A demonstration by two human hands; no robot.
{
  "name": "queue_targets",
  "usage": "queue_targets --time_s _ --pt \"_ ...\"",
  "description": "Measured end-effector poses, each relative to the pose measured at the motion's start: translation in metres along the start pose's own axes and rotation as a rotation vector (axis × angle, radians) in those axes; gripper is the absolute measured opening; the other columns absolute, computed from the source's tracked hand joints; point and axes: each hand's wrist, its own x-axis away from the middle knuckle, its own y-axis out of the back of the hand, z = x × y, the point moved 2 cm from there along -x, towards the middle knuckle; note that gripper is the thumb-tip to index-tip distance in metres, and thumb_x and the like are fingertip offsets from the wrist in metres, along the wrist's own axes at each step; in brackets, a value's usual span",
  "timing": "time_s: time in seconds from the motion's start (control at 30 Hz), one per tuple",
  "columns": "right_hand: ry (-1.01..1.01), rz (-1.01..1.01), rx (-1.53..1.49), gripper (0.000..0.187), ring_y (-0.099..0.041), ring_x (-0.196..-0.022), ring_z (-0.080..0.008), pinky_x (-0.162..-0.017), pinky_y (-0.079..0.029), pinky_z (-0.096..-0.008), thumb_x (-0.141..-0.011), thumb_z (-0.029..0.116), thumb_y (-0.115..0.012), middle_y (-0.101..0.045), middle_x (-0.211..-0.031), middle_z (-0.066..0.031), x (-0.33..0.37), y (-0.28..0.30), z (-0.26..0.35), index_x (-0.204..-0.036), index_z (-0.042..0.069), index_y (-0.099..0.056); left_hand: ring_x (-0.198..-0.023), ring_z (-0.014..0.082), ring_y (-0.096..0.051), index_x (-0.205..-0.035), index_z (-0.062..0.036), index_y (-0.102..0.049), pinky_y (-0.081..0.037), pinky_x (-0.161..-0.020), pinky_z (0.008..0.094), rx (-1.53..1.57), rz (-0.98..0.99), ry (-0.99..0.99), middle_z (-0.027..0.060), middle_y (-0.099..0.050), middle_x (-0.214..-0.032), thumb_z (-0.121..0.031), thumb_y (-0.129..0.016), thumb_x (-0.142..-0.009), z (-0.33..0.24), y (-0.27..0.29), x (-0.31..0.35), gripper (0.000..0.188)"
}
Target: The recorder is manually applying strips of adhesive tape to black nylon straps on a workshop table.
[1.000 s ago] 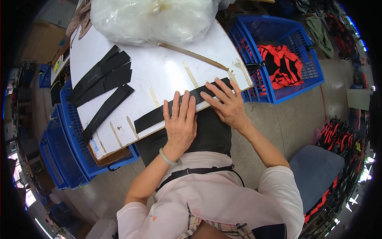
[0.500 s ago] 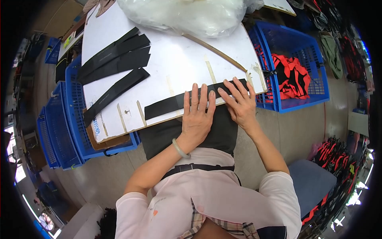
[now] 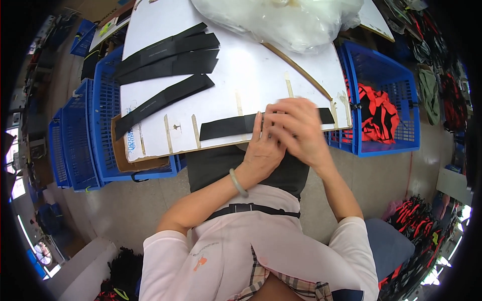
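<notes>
A flat black strip of material (image 3: pixel 227 127) lies along the near edge of the white table, its right part behind my hands. My left hand (image 3: pixel 262 156) is at that edge, one finger stretched out over the strip and the others partly covered. Across those fingers bends my right hand (image 3: pixel 301 131), smeared by motion, with its fingers spread over the left ones. No object shows between the two hands. Further left on the table are several more black strips (image 3: pixel 173 56), overlapping in a fan, and a single strip (image 3: pixel 165 104) set apart at an angle.
A clear plastic bag with white contents (image 3: pixel 291 22) sits at the table's far side. From it a thin brown stick (image 3: pixel 298 70) slants toward the right corner. Blue crates (image 3: pixel 108 168) stand left; another crate (image 3: pixel 384 149) at right holds red-and-black pieces (image 3: pixel 377 113).
Both hands have left their flat press on the strip and come together, the right moving left onto the left hand's fingers. The view has shifted, with the table lying further right.
</notes>
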Motion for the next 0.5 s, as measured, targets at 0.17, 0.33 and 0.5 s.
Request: queue_targets --time_s 0.17,0.33,0.5 --pt "0.058 0.263 -0.051 0.028 -0.057 -0.091 -0.0225 -0.085 -0.039 -0.0362 -0.067 0.016 -0.078 -0.063 -0.091 -0.0041 -0.057 -0.072 0.021 -0.091 0.008 -0.066 -0.131 0.0385 -0.043 -0.136 -0.0069 -0.049 -0.032 -0.108 0.0525 0.112 -0.215 0.188 0.0182 -0.048 -0.138 -0.015 -0.053 -0.089 -0.001 -0.008 -0.009 0.048" --pt "-0.047 0.429 -0.136 0.020 -0.054 -0.079 -0.0203 -0.079 -0.038 -0.0341 -0.064 0.016 -0.079 -0.059 -0.070 -0.0015 -0.071 -0.093 0.013 -0.070 0.008 -0.063 -0.132 0.0414 -0.042 -0.136 -0.0057 -0.047 -0.034 -0.107 0.0536 0.054 -0.153 0.075 0.0201 -0.046 -0.141 -0.016 -0.048 -0.091 0.001 -0.005 -0.007 0.046" --pt "-0.091 0.242 -0.262 0.018 -0.056 -0.071 -0.0203 -0.076 -0.038 -0.0338 -0.058 0.014 -0.082 -0.061 -0.061 -0.0020 -0.072 -0.104 0.017 -0.059 0.009 -0.065 -0.134 0.0433 -0.039 -0.135 -0.0044 -0.047 -0.034 -0.106 0.0553 0.026 -0.116 0.054 0.0222 -0.042 -0.143 -0.016 -0.048 -0.090 0.007 -0.007 -0.002 0.047"
